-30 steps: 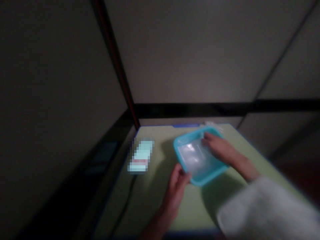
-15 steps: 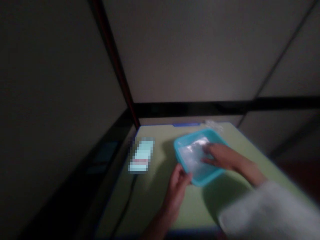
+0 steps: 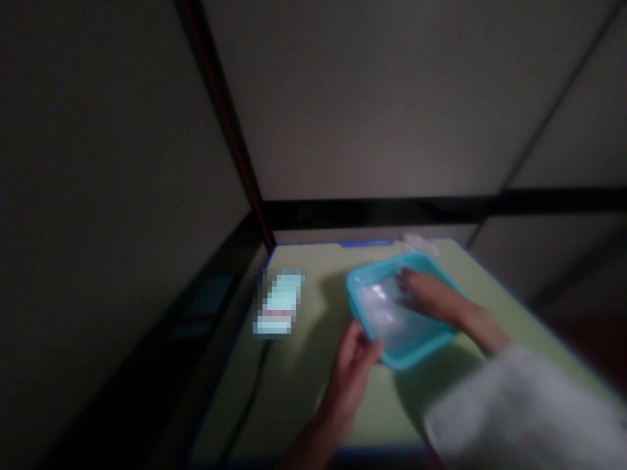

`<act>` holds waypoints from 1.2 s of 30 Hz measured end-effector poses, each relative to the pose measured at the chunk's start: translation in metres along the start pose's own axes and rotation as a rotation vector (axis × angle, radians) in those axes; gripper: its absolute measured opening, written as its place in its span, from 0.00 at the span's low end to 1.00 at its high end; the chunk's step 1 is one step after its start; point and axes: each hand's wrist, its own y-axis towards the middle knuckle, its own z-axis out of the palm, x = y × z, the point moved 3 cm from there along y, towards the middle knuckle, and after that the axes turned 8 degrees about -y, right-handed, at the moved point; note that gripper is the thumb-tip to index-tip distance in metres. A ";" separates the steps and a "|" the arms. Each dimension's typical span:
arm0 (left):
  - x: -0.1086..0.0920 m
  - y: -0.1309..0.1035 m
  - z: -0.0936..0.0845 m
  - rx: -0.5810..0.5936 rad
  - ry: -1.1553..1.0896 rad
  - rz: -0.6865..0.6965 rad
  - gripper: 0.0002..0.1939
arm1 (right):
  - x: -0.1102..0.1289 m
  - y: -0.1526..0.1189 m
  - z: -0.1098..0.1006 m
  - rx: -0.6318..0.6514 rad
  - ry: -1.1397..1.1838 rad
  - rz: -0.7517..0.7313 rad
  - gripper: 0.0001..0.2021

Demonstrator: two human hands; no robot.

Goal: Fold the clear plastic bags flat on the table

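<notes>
Filling the lower middle, the counter (image 3: 386, 418) lies beneath a turquoise tray (image 3: 416, 356), right of centre. The left hand (image 3: 353, 365) clamps its near-left rim; the right hand (image 3: 431, 295) has fingers parted over clear plastic (image 3: 385, 314) inside.

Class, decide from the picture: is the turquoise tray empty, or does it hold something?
Not empty: a pale, shiny sheet lies inside the turquoise tray, showing bright glare beside the right hand.
</notes>
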 end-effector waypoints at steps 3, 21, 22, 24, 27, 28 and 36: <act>0.000 0.000 -0.001 -0.003 -0.008 -0.006 0.18 | -0.001 0.001 0.000 0.015 0.095 -0.022 0.10; 0.001 -0.006 -0.001 0.049 0.031 -0.023 0.19 | 0.000 0.001 0.020 0.111 0.132 -0.096 0.06; 0.001 -0.006 -0.001 0.055 0.040 -0.023 0.20 | 0.001 0.001 0.020 0.117 0.133 -0.091 0.07; 0.002 -0.007 -0.001 0.063 0.054 -0.025 0.20 | 0.004 0.000 0.019 0.124 0.139 -0.078 0.08; 0.003 -0.005 -0.002 0.056 0.065 -0.028 0.20 | 0.006 -0.003 0.015 0.126 0.150 -0.060 0.11; 0.003 -0.004 -0.003 0.054 0.065 -0.028 0.20 | 0.007 -0.005 0.013 0.124 0.158 -0.052 0.12; 0.001 0.000 -0.008 0.014 -0.016 -0.035 0.21 | 0.003 -0.027 -0.010 0.116 0.251 -0.053 0.17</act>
